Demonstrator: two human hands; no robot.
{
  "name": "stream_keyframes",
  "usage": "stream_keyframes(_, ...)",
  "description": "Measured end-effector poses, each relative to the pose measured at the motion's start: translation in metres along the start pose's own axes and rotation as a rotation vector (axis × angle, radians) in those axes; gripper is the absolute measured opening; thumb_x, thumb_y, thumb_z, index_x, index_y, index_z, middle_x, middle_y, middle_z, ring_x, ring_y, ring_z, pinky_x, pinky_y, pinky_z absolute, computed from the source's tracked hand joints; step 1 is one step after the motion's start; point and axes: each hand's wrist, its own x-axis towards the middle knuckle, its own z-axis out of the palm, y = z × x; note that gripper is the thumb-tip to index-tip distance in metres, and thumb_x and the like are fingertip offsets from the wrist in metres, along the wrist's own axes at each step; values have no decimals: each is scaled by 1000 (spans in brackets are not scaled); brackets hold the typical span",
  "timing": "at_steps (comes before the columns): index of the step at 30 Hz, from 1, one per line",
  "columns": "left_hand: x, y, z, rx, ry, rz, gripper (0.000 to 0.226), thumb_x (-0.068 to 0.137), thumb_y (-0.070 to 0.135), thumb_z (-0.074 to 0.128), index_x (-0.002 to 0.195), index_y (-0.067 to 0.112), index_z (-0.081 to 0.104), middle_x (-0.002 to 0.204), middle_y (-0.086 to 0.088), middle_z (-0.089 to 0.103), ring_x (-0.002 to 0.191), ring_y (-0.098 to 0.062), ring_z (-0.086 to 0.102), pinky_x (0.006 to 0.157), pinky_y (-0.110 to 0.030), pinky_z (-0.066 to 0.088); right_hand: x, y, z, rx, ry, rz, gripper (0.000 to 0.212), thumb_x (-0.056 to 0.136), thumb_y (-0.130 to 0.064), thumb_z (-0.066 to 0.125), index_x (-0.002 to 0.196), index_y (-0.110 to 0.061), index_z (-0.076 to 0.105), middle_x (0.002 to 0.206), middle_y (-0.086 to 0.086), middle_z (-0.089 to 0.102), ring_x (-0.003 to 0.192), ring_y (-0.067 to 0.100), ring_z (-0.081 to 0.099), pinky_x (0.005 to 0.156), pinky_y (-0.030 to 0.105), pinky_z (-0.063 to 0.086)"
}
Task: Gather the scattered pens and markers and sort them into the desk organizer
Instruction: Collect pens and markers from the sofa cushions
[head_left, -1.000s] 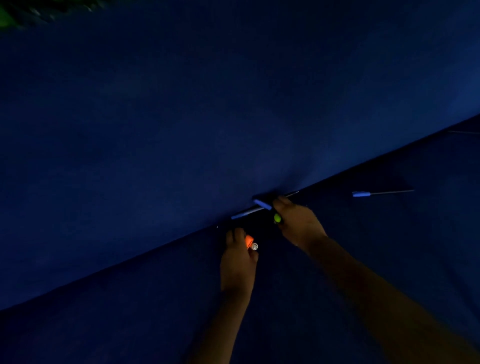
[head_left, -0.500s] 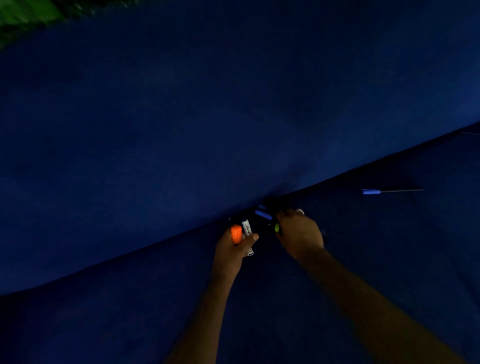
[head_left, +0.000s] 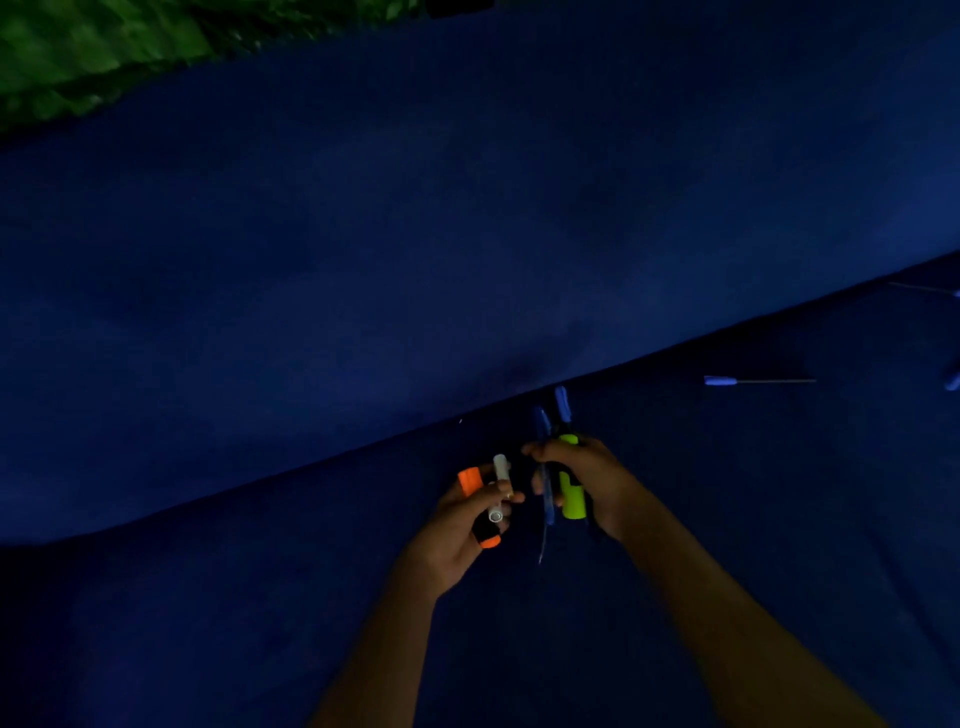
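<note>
Lighting is very dim. The left hand (head_left: 462, 525) has its fingers curled around an orange highlighter (head_left: 471, 481) and a white marker (head_left: 500, 475). The right hand (head_left: 592, 480), at its 3 o'clock and just beside it, grips a green highlighter (head_left: 571, 493) and two blue pens (head_left: 543, 426). Another blue-capped pen (head_left: 756, 381) lies well apart at 2 o'clock on the blue cloth surface (head_left: 675, 597). Desk organizer not seen.

My left hand (head_left: 462, 525) holds two markers (head_left: 493, 493), just left of my right hand (head_left: 587, 483) holding pens (head_left: 545, 467); another pen (head_left: 753, 381) lies far right.
</note>
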Motion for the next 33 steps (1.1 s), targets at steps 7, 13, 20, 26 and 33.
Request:
stream_keyframes(7, -57, 8, 21, 85, -11, -96, 19, 90, -7, 51, 104, 2, 60, 86, -12, 70, 71, -16, 71, 59, -26, 58, -53, 4, 19, -129, -50, 51, 8, 84, -12, 65, 85, -11, 58, 73, 5, 62, 61, 17, 59, 50, 24, 44)
stream_keyframes(13, -85, 17, 34, 186, 53, -80, 27, 88, -11, 51, 104, 10, 60, 94, -15, 67, 77, -21, 70, 64, -33, 61, -79, 7, 30, -218, -97, 6, 13, 80, -6, 69, 83, -10, 58, 70, 7, 63, 55, 15, 60, 46, 23, 45)
stream_keyframes(20, -71, -4, 59, 17, 215, 124, 19, 93, -7, 45, 101, 4, 58, 81, -17, 58, 62, -19, 64, 55, -29, 56, -68, 11, -19, 16, -29, 25, 8, 86, -6, 60, 81, -11, 57, 66, 8, 61, 52, 16, 58, 44, 23, 43)
stream_keyframes(26, -7, -67, 173, 21, 572, 148, 17, 93, -2, 51, 79, 5, 57, 69, -11, 51, 52, -16, 54, 40, -20, 49, -85, 22, -182, 275, 68, 39, 18, 90, 6, 54, 75, -4, 52, 65, 10, 51, 39, 11, 52, 41, 25, 47)
stream_keyframes(33, 77, -78, 307, 847, 528, 281, 16, 89, 6, 57, 104, 7, 62, 102, -13, 65, 79, -24, 63, 72, -38, 57, -85, 26, -374, 442, 243, 13, 18, 92, 4, 49, 76, -4, 52, 50, 7, 55, 37, 14, 55, 41, 25, 51)
